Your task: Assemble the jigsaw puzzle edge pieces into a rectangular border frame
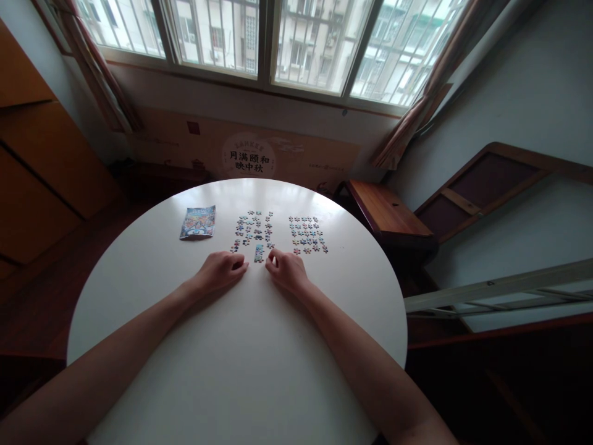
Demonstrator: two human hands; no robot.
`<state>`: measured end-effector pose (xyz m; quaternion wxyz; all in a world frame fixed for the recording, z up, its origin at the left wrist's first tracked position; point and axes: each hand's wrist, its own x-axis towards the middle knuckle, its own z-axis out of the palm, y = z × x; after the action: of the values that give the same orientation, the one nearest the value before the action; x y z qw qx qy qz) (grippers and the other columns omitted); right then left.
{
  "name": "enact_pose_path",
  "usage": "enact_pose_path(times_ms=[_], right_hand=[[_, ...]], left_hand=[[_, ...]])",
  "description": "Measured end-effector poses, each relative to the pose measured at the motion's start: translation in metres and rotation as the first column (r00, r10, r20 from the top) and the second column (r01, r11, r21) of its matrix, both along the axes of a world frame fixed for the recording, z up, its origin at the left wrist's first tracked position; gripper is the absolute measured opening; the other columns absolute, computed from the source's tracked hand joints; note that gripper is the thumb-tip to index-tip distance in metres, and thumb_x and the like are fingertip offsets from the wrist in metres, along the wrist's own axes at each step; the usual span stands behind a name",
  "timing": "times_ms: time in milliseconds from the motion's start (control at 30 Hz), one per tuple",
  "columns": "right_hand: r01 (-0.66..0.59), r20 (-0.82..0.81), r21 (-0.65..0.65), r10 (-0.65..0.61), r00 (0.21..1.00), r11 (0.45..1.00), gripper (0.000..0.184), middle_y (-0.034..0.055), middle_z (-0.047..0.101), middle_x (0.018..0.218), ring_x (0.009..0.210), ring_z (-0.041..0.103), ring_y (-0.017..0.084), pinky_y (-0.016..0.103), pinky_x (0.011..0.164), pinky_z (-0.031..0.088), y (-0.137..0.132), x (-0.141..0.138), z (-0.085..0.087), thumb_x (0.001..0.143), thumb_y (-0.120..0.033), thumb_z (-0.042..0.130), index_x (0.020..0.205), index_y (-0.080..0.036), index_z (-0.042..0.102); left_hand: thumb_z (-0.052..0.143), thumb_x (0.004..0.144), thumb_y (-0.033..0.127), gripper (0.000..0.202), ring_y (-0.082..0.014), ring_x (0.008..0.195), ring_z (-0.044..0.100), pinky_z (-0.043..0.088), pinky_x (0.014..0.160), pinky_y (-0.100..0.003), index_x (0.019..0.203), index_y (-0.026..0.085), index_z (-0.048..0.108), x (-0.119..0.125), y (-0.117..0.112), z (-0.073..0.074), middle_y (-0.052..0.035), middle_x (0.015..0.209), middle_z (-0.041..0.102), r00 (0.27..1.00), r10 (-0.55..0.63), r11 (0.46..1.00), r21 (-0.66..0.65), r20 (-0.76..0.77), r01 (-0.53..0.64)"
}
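A small joined strip of jigsaw puzzle (259, 253) lies on the table between my two hands. Just left of it rests my left hand (225, 267), its fingers curled in and nothing showing at the tips. To the strip's right, my right hand (288, 268) has thumb and forefinger drawn together; whatever may be between them is too small to make out. Beyond the hands, loose puzzle pieces (248, 227) spread in an uneven group. More puzzle pieces (306, 233) sit in rough rows farther right. A colourful picture sheet or packet (198, 222) lies at the left.
All this is on a round white table (222, 364). A wooden bench or stool (389, 207) stands past its right edge, with a pale metal rail (495, 284) nearer me. Behind are a printed panel (296, 151) and barred windows. An orange cabinet (50, 167) is at left.
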<state>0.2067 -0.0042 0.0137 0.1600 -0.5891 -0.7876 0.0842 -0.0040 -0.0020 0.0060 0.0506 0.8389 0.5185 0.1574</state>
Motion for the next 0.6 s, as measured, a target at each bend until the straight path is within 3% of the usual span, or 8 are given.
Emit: enact_pose_path(times_ms=[433, 600], right_hand=[[-0.001, -0.005, -0.012, 0.001, 1.0, 1.0, 0.019, 0.0011, 0.071, 0.074, 0.067, 0.061, 0.015, 0.023, 0.062, 0.031, -0.0012, -0.001, 0.0027, 0.089, -0.03, 0.049, 0.089, -0.023, 0.067], [-0.005, -0.008, -0.004, 0.005, 1.0, 1.0, 0.019, 0.0009, 0.071, 0.075, 0.068, 0.061, 0.015, 0.023, 0.062, 0.031, 0.0002, -0.001, 0.001, 0.089, -0.031, 0.049, 0.09, -0.024, 0.067]], left_hand=[[0.043, 0.087, 0.042, 0.038, -0.013, 0.051, 0.04, 0.022, 0.054, -0.027, 0.056, 0.019, 0.05, 0.0003, -0.0007, 0.0015, -0.0011, 0.053, 0.052, 1.0, -0.005, 1.0, -0.007, 0.029, 0.006], [0.044, 0.087, 0.041, 0.042, -0.0096, 0.049, 0.032, 0.024, 0.054, -0.025, 0.052, 0.018, 0.044, -0.0002, 0.0011, 0.001, 0.0027, 0.048, 0.041, 0.977, 0.01, 0.999, 0.029, 0.212, -0.017]])
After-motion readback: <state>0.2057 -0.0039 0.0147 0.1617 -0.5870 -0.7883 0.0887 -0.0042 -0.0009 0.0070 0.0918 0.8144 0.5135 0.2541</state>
